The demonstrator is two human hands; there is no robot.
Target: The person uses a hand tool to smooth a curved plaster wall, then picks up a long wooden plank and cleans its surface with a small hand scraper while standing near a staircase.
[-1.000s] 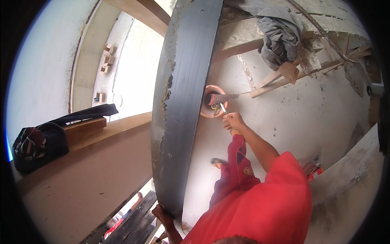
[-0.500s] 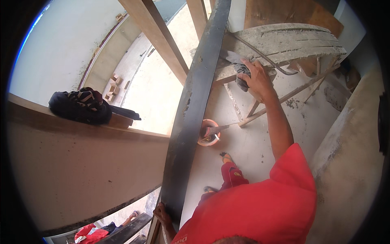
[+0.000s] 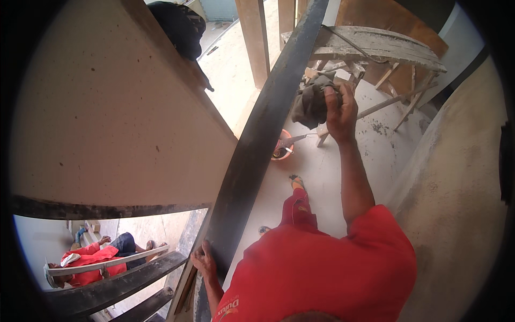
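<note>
Head view: the right hand (image 3: 341, 114), at two o'clock, pinches a bunched grey cloth (image 3: 312, 103) between thumb and fingers; the cloth hangs between one and two o'clock, just beside the long dark board (image 3: 252, 153) (whether they touch, I cannot tell); the left hand (image 3: 204, 261), at seven o'clock, lies against the board's near end, its grip unclear; the step in hand looks like bringing cloth and board together; the next move seems to call for a well-gathered cloth and a steady board.
</note>
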